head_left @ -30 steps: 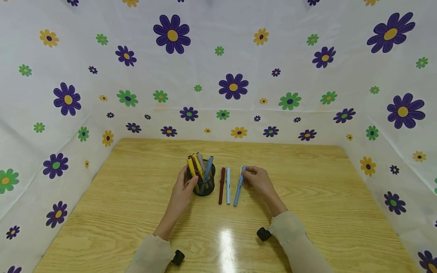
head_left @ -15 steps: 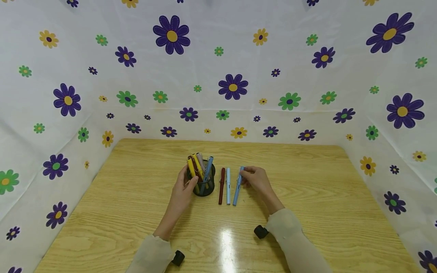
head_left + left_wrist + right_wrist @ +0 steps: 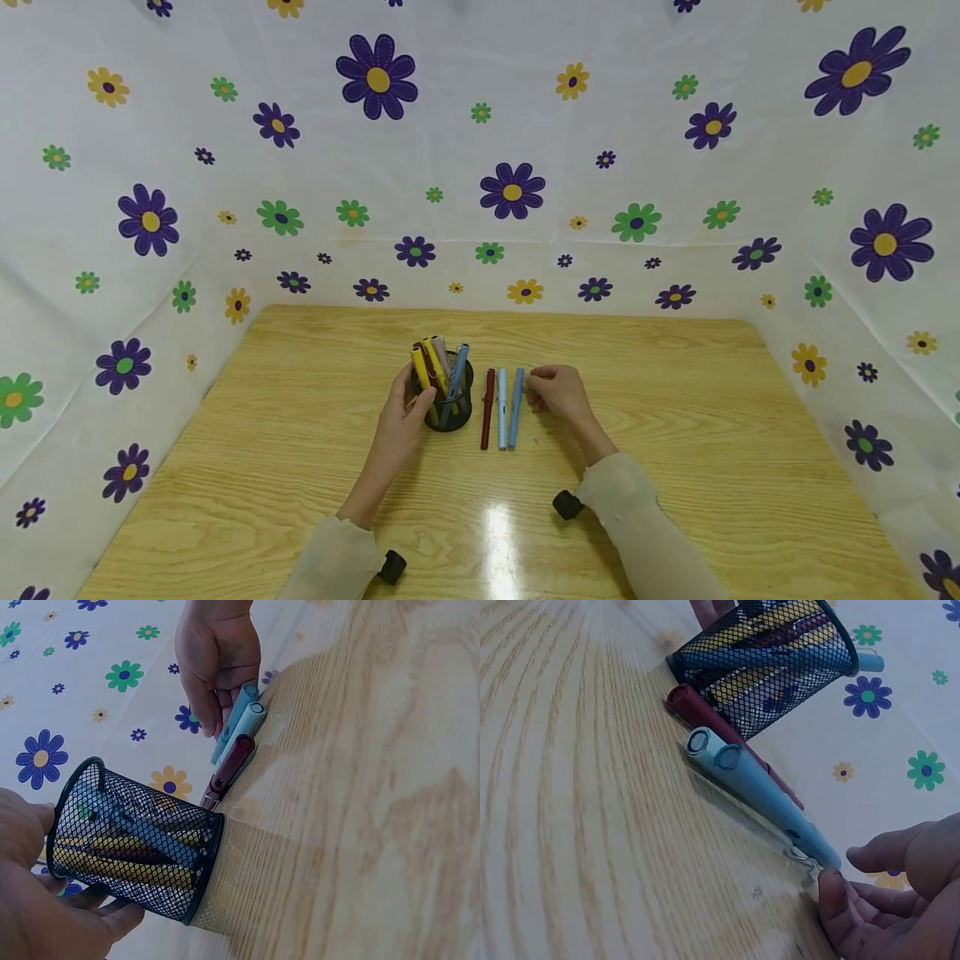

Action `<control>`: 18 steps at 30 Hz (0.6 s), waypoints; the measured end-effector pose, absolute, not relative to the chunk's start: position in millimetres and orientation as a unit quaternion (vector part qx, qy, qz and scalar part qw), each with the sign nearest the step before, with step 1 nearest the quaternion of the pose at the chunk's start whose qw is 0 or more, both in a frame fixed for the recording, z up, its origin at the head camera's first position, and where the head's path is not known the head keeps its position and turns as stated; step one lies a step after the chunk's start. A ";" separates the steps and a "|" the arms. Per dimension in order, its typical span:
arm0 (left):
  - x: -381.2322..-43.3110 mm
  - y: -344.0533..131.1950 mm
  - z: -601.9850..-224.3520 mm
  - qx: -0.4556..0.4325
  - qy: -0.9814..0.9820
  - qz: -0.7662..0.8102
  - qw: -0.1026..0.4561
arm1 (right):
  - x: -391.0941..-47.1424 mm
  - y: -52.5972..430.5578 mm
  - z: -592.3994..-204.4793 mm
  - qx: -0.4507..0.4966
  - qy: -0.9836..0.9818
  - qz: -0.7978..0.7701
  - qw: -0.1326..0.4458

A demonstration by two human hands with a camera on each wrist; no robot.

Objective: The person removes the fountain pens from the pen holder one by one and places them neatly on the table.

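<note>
- Left grip [image 3: 401, 412] curled round mesh cup [image 3: 135, 844]; right grip [image 3: 562, 394], parted, held nothing beside blue pen [image 3: 516, 408].
- It lay at mesh cup's 3 o'clock.
- Aligning seemed in hand; next likely called for fresh pinch.

Upright black mesh cup [image 3: 135, 840], three pens [image 3: 502, 408] alongside

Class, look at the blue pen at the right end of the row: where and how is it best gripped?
Probably by pinching the blue pen near its far end, coming from above and the right. It lies flat, and its gap from the light blue pen is wider there, likely leaving room for a fingertip; the right hand is beside that end.
</note>
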State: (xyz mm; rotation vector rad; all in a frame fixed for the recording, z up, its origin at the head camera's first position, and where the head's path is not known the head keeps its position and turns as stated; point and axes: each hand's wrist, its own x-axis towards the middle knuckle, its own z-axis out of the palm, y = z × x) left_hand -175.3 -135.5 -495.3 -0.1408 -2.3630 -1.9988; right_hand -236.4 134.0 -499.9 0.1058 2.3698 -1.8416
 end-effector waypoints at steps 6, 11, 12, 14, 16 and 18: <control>-175.5 -135.3 -494.0 -0.048 -0.766 -0.641 0.022 | -236.1 133.0 -501.4 0.031 0.785 -0.616 0.063; -175.0 -135.5 -493.3 -0.049 -0.766 -0.641 0.021 | -235.5 132.6 -500.4 0.026 0.785 -0.615 0.066; -175.0 -135.5 -493.7 -0.049 -0.765 -0.641 0.021 | -235.4 132.4 -500.2 0.027 0.786 -0.614 0.066; -175.2 -135.5 -494.1 -0.049 -0.766 -0.641 0.020 | -235.0 131.9 -499.1 0.026 0.790 -0.609 0.064; -175.1 -135.6 -494.1 -0.048 -0.766 -0.641 0.021 | -234.6 130.7 -497.5 0.023 0.797 -0.600 0.061; -175.0 -135.6 -493.7 -0.048 -0.765 -0.641 0.021 | -234.6 129.1 -495.7 0.018 0.804 -0.591 0.057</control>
